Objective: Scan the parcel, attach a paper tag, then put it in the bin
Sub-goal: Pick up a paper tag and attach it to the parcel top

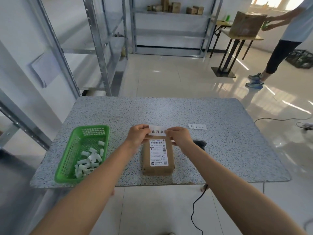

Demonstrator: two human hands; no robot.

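Brown cardboard, the parcel (158,155) lay flat at the lower centre of the frame on the speckled tabletop (220,133); it looked stiff and light, best gripped by its long sides. Just above its far end, the left hand (138,135) and right hand (180,138) each pinched one end of the thin, floppy paper tag (157,131).

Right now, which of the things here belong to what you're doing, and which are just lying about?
Part of the job:
paper tag, pinched between left hand and right hand
brown parcel with a shipping label
green basket, possibly the bin
dark scanner, mostly hidden behind the right arm

Just lying about:
spare tags on the table
metal shelving
large cardboard box handled by someone else
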